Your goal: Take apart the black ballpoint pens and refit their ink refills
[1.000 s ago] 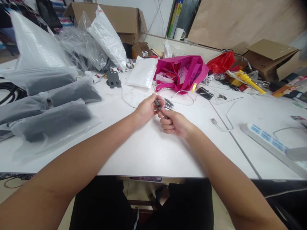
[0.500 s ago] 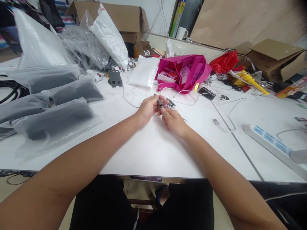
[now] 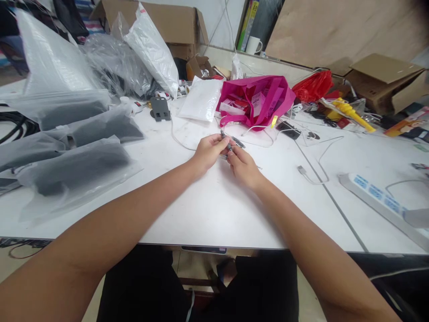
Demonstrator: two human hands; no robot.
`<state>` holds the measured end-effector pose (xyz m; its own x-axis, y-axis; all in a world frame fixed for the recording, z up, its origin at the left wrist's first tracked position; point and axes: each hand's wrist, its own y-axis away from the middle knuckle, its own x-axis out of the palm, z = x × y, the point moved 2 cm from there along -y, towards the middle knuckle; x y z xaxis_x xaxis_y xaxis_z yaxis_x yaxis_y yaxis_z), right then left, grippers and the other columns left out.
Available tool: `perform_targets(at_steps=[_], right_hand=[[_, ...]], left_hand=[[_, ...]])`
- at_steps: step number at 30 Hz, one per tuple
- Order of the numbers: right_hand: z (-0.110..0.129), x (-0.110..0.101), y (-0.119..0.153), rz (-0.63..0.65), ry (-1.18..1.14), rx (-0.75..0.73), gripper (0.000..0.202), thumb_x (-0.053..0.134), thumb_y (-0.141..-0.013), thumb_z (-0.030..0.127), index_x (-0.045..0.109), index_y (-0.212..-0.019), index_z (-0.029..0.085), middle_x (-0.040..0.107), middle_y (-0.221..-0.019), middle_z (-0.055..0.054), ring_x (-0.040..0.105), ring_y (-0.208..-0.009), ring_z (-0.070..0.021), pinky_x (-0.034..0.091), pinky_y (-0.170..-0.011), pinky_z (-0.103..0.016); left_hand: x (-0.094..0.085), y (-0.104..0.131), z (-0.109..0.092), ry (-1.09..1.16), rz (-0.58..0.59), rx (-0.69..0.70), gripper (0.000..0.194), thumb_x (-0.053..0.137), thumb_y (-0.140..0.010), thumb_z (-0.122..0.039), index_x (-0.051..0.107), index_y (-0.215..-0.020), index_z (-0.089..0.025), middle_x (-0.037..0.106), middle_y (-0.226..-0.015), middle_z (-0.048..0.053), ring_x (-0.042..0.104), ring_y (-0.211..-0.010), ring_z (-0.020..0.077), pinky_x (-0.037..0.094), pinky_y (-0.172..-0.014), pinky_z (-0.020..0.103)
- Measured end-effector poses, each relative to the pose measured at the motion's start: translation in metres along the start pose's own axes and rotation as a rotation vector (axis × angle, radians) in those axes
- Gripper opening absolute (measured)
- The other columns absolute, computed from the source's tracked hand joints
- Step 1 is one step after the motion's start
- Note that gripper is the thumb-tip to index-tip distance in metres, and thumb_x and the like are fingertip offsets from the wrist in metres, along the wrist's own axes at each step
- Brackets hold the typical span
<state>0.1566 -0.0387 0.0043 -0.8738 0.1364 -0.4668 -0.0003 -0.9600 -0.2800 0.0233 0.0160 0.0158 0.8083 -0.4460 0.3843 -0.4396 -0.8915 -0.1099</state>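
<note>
Presently, the left hand (image 3: 211, 150) and the right hand (image 3: 242, 167) are both gripping one slim, dark, pen-like object (image 3: 229, 146) near the centre of the frame, over the white tabletop (image 3: 208, 210).

The left hand (image 3: 212, 150) and right hand (image 3: 242, 166) grip a dark rod (image 3: 229, 146) over the table (image 3: 214, 210), with a pink bag (image 3: 283, 99) beyond and a power strip (image 3: 376, 194) at right.
</note>
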Motion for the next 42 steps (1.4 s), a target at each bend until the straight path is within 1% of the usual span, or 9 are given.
perform_targets(at_steps=[7, 11, 15, 19, 25, 29, 33, 37, 42], right_hand=[[0.017, -0.002, 0.006, -0.059, 0.21, 0.043, 0.04, 0.043, -0.103, 0.057, 0.062, -0.091, 0.023, 0.073, -0.095, -0.011, 0.065, -0.089, -0.0278, 0.048, -0.083, -0.044], [0.02, -0.004, 0.006, -0.068, 0.213, 0.043, 0.042, 0.044, -0.103, 0.056, 0.061, -0.085, 0.023, 0.072, -0.088, -0.008, 0.064, -0.083, -0.0246, 0.045, -0.077, -0.039], [0.021, -0.009, 0.005, -0.08, 0.127, 0.055, 0.044, 0.044, -0.105, 0.056, 0.065, -0.086, 0.022, 0.072, -0.088, -0.006, 0.064, -0.083, -0.0227, 0.046, -0.077, -0.038], [0.021, -0.01, 0.005, -0.051, 0.085, 0.029, 0.047, 0.043, -0.106, 0.058, 0.066, -0.087, 0.022, 0.075, -0.093, -0.006, 0.067, -0.089, -0.0231, 0.048, -0.085, -0.039], [0.02, -0.011, 0.005, -0.053, 0.105, -0.002, 0.055, 0.036, -0.108, 0.06, 0.067, -0.084, 0.021, 0.074, -0.088, -0.006, 0.068, -0.088, -0.0228, 0.05, -0.087, -0.038], [0.021, -0.011, 0.007, -0.07, 0.14, -0.009, 0.05, 0.035, -0.108, 0.058, 0.066, -0.094, 0.022, 0.075, -0.095, -0.007, 0.068, -0.09, -0.0235, 0.05, -0.088, -0.039], [0.023, -0.008, 0.008, -0.024, 0.249, 0.004, 0.032, 0.05, -0.104, 0.046, 0.068, -0.114, 0.022, 0.075, -0.097, -0.007, 0.066, -0.082, -0.0233, 0.05, -0.079, -0.038], [0.021, -0.005, 0.009, 0.009, 0.294, -0.032, 0.036, 0.047, -0.106, 0.046, 0.072, -0.116, 0.023, 0.077, -0.096, -0.007, 0.067, -0.081, -0.0246, 0.05, -0.078, -0.038], [0.021, -0.005, 0.009, 0.011, 0.247, -0.061, 0.045, 0.04, -0.109, 0.054, 0.073, -0.112, 0.023, 0.079, -0.111, -0.009, 0.072, -0.098, -0.0278, 0.052, -0.088, -0.041]], left_hand=[[0.002, 0.003, -0.004, -0.062, -0.061, 0.025, 0.036, 0.087, -0.084, -0.036, 0.057, -0.077, -0.017, 0.066, -0.07, 0.0, 0.062, -0.066, 0.0102, 0.052, -0.069, 0.026], [0.002, 0.004, -0.004, -0.104, -0.023, -0.018, 0.03, 0.077, -0.092, -0.043, 0.064, -0.085, -0.016, 0.063, -0.072, -0.001, 0.058, -0.065, 0.0082, 0.044, -0.063, 0.023], [0.002, 0.004, -0.003, -0.119, 0.064, -0.028, 0.019, 0.073, -0.092, -0.035, 0.074, -0.093, -0.016, 0.063, -0.078, 0.0, 0.058, -0.069, 0.0085, 0.04, -0.062, 0.022], [0.002, 0.004, -0.003, -0.106, 0.085, 0.0, 0.017, 0.074, -0.09, -0.031, 0.072, -0.085, -0.015, 0.059, -0.073, -0.001, 0.054, -0.067, 0.0081, 0.038, -0.061, 0.023], [0.003, 0.006, -0.006, -0.144, 0.054, 0.01, 0.029, 0.075, -0.093, -0.029, 0.062, -0.071, -0.015, 0.057, -0.065, -0.001, 0.053, -0.063, 0.0081, 0.039, -0.062, 0.024], [0.003, 0.006, -0.005, -0.141, 0.011, 0.017, 0.035, 0.077, -0.092, -0.033, 0.056, -0.07, -0.017, 0.059, -0.066, -0.001, 0.052, -0.061, 0.0072, 0.039, -0.061, 0.024], [0.002, 0.004, -0.002, -0.163, -0.039, 0.014, 0.034, 0.078, -0.09, -0.032, 0.055, -0.069, -0.017, 0.056, -0.064, -0.003, 0.048, -0.058, 0.0067, 0.038, -0.059, 0.024], [-0.001, 0.002, -0.002, -0.252, -0.036, 0.073, 0.038, 0.076, -0.089, -0.027, 0.051, -0.062, -0.018, 0.05, -0.059, -0.004, 0.047, -0.058, 0.0067, 0.038, -0.059, 0.024], [0.0, 0.003, -0.003, -0.253, 0.019, 0.04, 0.052, 0.078, -0.09, -0.051, 0.051, -0.06, -0.018, 0.05, -0.059, -0.002, 0.044, -0.056, 0.0068, 0.037, -0.057, 0.026]])
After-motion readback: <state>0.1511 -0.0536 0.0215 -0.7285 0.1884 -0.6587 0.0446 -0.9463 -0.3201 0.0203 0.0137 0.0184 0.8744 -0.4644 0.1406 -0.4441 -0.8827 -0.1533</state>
